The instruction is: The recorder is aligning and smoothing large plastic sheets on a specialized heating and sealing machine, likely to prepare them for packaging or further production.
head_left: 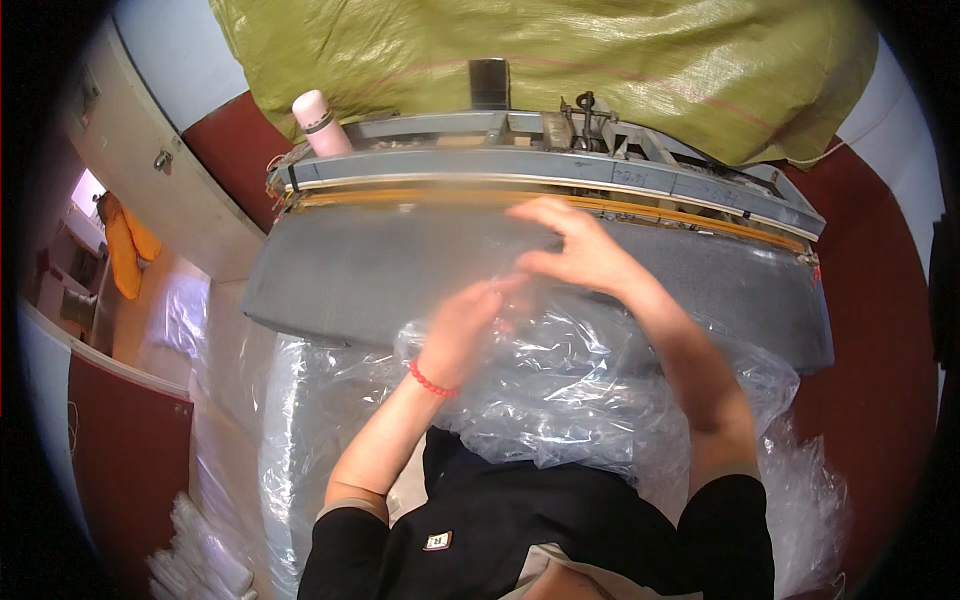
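Observation:
My right hand (575,245) is raised over the grey padded surface (370,260), its thumb and fingers apart and curved, with nothing visible between them. Close beside it on the left is my left hand (465,325), with a red beaded bracelet on its wrist. Motion smears the left fingers, so their grip does not show. Crumpled clear plastic film (560,400) lies over my lap and against the near edge of the pad, just below both hands.
Behind the pad runs a grey metal frame (420,168) with yellow strips (680,215). A pink bottle (322,125) stands at its left end. Green sheeting (560,50) hangs beyond. More film (205,550) is heaped on the lower left, near an open doorway (150,290).

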Action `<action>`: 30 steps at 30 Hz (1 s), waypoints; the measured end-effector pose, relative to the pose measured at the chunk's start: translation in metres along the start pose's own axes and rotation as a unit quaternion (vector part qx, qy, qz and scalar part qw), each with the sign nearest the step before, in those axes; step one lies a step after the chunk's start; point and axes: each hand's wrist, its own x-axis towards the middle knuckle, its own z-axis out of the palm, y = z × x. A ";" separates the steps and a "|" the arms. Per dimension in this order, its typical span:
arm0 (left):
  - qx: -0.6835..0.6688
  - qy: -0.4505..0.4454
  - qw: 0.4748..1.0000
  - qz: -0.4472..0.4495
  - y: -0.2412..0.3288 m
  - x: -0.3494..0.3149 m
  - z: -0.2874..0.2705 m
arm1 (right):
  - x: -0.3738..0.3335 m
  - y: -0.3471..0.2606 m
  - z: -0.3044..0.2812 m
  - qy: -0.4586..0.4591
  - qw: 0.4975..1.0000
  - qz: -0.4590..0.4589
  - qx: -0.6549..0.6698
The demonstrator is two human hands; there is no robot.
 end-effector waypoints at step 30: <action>0.730 0.191 0.598 -0.270 0.124 -0.151 -0.331 | -0.190 0.110 -0.271 0.493 0.821 0.252 -0.137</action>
